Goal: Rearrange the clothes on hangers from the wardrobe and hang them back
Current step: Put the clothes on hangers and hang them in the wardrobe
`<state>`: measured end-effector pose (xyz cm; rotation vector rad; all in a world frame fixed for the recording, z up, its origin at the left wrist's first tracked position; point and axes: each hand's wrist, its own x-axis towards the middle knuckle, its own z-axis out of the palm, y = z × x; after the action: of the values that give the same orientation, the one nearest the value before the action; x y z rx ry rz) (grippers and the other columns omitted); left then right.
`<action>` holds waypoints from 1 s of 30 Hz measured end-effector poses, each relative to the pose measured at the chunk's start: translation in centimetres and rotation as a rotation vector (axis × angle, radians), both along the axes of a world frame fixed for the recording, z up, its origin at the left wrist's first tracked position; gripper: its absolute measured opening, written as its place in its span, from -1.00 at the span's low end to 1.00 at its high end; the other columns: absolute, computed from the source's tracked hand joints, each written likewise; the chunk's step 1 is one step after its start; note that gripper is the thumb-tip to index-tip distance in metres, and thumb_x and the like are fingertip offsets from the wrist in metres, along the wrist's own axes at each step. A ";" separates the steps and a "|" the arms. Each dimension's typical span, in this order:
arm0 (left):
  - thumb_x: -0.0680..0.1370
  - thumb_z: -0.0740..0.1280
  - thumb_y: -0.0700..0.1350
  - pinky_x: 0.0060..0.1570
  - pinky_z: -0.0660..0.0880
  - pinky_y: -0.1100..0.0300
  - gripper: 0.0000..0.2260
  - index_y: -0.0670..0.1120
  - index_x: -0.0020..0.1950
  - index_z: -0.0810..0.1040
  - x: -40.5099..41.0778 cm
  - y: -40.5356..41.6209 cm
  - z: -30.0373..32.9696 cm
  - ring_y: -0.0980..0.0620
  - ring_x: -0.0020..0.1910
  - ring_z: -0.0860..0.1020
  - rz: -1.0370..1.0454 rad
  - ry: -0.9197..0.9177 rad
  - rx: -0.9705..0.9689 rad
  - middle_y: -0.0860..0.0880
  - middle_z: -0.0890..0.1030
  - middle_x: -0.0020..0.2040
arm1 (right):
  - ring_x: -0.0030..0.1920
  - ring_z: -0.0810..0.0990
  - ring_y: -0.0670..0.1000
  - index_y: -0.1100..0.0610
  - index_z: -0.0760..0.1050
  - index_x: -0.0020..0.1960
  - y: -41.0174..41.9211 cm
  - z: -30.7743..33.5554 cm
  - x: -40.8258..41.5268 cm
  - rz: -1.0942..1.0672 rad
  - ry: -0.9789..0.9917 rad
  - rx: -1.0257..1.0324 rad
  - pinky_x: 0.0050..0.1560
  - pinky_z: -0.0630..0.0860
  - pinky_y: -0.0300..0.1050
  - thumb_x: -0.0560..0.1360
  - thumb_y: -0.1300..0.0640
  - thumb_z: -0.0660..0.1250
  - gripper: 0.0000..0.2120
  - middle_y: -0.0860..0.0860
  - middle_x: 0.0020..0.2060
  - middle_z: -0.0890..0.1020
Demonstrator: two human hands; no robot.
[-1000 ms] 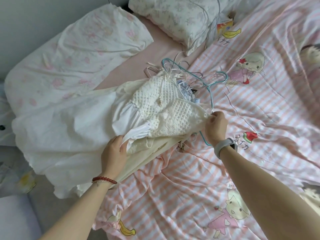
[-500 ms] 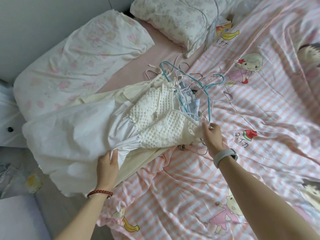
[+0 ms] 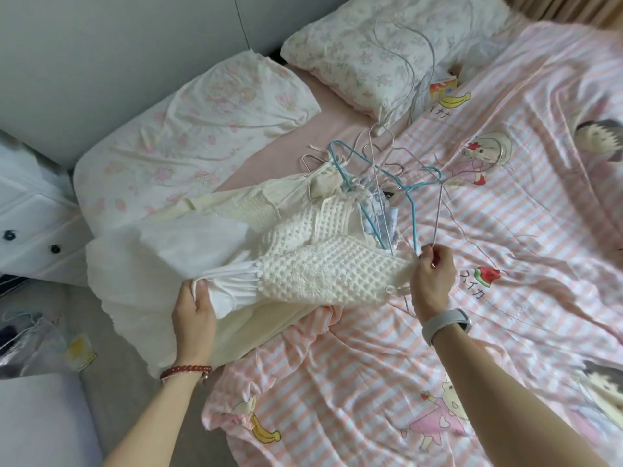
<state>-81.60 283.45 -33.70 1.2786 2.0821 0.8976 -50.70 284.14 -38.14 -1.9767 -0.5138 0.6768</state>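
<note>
Two hands work on a pile of pale clothes at the edge of a bed. The left hand (image 3: 194, 306), with a red bead bracelet (image 3: 185, 371) on its wrist, has its fingers curled round a bunched fold of smooth white fabric at the skirt end of a white dress (image 3: 175, 254). The right hand (image 3: 433, 281), wearing a grey wristband (image 3: 446, 324), pinches the far corner of the dress's crocheted top (image 3: 323, 274) together with the lower ends of thin wire hangers, so the knit is stretched taut between the two hands. One of those hangers is a teal hanger (image 3: 413, 210) whose hook lies further up the bed; a pale lilac hanger (image 3: 437, 214) runs just beside it (exactly which wires the fingers hold, I cannot tell). Under the lifted dress lies a cream garment (image 3: 256, 328), its hem hanging off the bed's side, and a bit of light blue cloth (image 3: 382, 219) shows among the hanger wires. Everything rests on a pink-and-white striped sheet (image 3: 371, 382) printed with cartoon girls and fruit. Beyond are a pink-flowered pillow (image 3: 188, 129), a grey-flowered pillow (image 3: 364, 52) with more loose hangers on it, and a white drawer unit (image 3: 30, 227) on the left.
</note>
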 end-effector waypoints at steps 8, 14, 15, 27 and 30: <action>0.57 0.26 -0.19 -0.22 0.34 0.25 -0.94 -0.15 -0.10 0.42 -5.8 -6.5 6.1 0.00 -0.24 0.41 -0.067 0.042 0.074 0.03 0.44 -0.28 | -0.30 0.40 0.04 0.26 0.47 -0.15 -2.9 6.1 -5.5 0.356 -0.155 0.159 -0.25 0.30 -0.06 0.58 0.12 0.17 -0.76 0.08 -0.35 0.48; 0.51 0.34 -0.20 -0.19 0.37 0.52 -0.97 -0.14 -0.07 0.52 -9.6 -13.6 12.8 0.35 -0.19 0.50 -0.003 -0.034 0.193 -0.01 0.57 -0.17 | -0.26 0.55 0.20 0.21 0.46 -0.04 -6.9 10.5 -12.4 0.547 -0.219 0.327 -0.23 0.47 0.12 0.50 -0.06 0.09 -0.65 0.04 -0.31 0.52; 0.50 0.37 -0.15 -0.15 0.36 0.54 -0.93 -0.09 -0.05 0.54 -10.1 -15.0 13.8 0.36 -0.14 0.51 0.013 -0.078 0.206 0.01 0.60 -0.11 | -0.24 0.57 0.22 0.19 0.46 -0.04 -7.8 11.1 -13.4 0.574 -0.219 0.339 -0.21 0.50 0.18 0.48 -0.08 0.09 -0.64 0.04 -0.30 0.53; 0.50 0.34 -0.25 -0.29 0.32 0.51 -0.86 -0.14 -0.27 0.53 -11.0 -35.5 19.4 0.32 -0.38 0.46 -0.064 -0.265 0.285 0.21 0.53 -0.45 | -0.41 0.46 0.02 0.10 0.44 -0.20 -25.1 17.9 -18.8 0.922 -0.267 0.454 -0.40 0.37 -0.01 0.51 0.02 0.18 -0.81 -0.05 -0.42 0.50; 0.53 0.30 -0.25 -0.39 0.29 0.46 -0.80 -0.12 -0.31 0.46 -10.5 -40.7 18.1 0.27 -0.46 0.39 0.039 -0.280 0.201 0.19 0.44 -0.52 | -0.50 0.37 -0.14 0.05 0.37 -0.38 -29.6 18.0 -18.0 1.037 -0.260 0.421 -0.47 0.24 -0.24 0.51 0.01 0.21 -0.70 -0.11 -0.52 0.40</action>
<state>-92.08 242.72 -15.63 1.1371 1.8391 1.2532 -68.70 254.55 -20.11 -1.3045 -1.7379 0.8208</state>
